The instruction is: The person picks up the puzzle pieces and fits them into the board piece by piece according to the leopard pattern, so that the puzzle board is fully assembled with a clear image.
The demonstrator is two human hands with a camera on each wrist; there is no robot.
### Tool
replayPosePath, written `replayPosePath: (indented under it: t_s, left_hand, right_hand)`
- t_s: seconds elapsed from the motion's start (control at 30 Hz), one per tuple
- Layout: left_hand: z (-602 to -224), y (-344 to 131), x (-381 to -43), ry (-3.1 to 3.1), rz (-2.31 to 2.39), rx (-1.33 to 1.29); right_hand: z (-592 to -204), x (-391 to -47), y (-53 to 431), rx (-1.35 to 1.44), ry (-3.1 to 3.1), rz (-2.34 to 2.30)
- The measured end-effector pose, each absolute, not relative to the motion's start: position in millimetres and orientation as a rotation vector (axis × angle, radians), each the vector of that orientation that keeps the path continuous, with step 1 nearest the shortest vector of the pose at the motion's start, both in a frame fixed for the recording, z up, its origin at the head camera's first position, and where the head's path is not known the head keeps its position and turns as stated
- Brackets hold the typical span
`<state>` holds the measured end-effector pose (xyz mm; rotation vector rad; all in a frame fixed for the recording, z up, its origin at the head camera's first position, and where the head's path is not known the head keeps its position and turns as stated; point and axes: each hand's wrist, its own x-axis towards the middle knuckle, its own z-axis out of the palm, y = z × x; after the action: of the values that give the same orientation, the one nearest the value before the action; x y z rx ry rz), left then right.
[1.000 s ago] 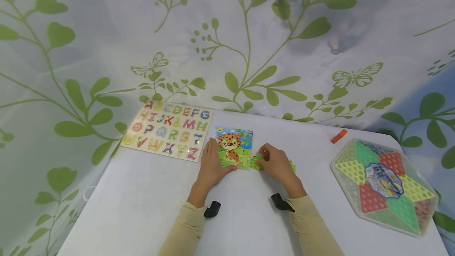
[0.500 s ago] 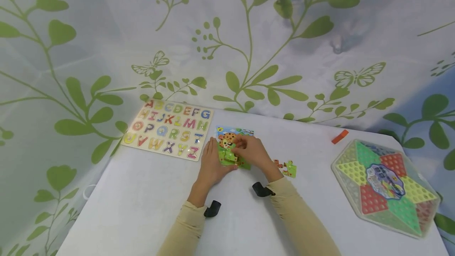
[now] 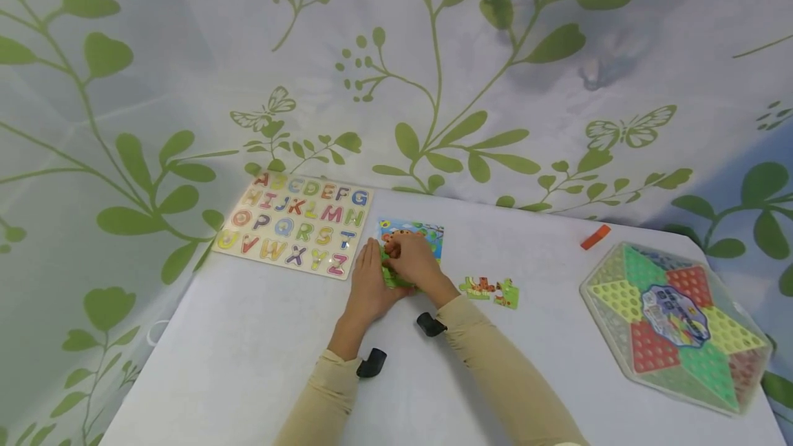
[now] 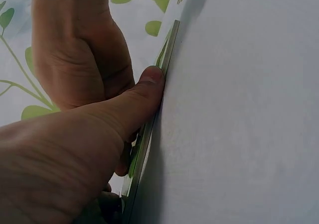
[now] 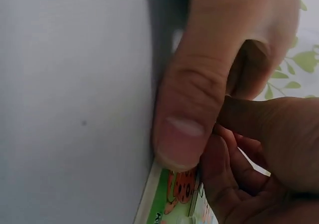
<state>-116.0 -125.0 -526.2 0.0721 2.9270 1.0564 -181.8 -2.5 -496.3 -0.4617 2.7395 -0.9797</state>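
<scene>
A small jigsaw board [image 3: 436, 231] with a cartoon leopard picture lies flat at mid-table, its middle covered by hands. My left hand [image 3: 369, 291] stays along the board's left side with straight fingers, and its thumb presses the front edge, as the left wrist view shows [image 4: 155, 82]. Over the left part of the picture, my right hand [image 3: 416, 263] has its fingertips bunched close above the board around a green puzzle piece, now hidden. Loose puzzle pieces [image 3: 507, 293] with green and orange print lie to the right of the board.
An alphabet letter board [image 3: 291, 226] lies at the back left. On the right stands a hexagonal Chinese checkers box [image 3: 672, 315], with a small orange-red strip [image 3: 595, 237] behind it. Leaf-patterned cloth [image 3: 347, 88] rises along the table's back edge.
My right hand has carried a green puzzle piece from right of the board leftward onto its left part, uncovering the loose pieces. My left hand has kept its place.
</scene>
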Motion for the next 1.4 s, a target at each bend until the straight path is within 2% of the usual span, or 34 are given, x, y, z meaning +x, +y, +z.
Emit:
replayPosePath:
  t_s: [0.43,0.6,0.83,1.1,1.23,1.4]
  left_hand:
    - [-524,-124,-116,2.946,1.054,0.084]
    - [-525,-124,-117,2.950,1.060,0.083]
    - [-524,-123,-116,2.901,1.070,0.016]
    - [-524,-121,-119,2.907,1.017,0.000]
    - [-524,-120,-118,2.899,1.030,-0.001]
    - [-526,-120,-118,2.899,1.013,-0.008]
  right_hand:
    - [-496,-179,-9,-0.437,2.796,-0.848]
    - [-496,-181,0,-0.483,2.707,-0.963]
    - [-493,-173,62,-0.407,2.632,-1.191]
    - [-485,-149,160,-0.293,2.716,-0.999]
    - [-490,-142,179,-0.325,2.729,-0.866]
    - [-494,-138,179,-0.380,2.741,-0.818]
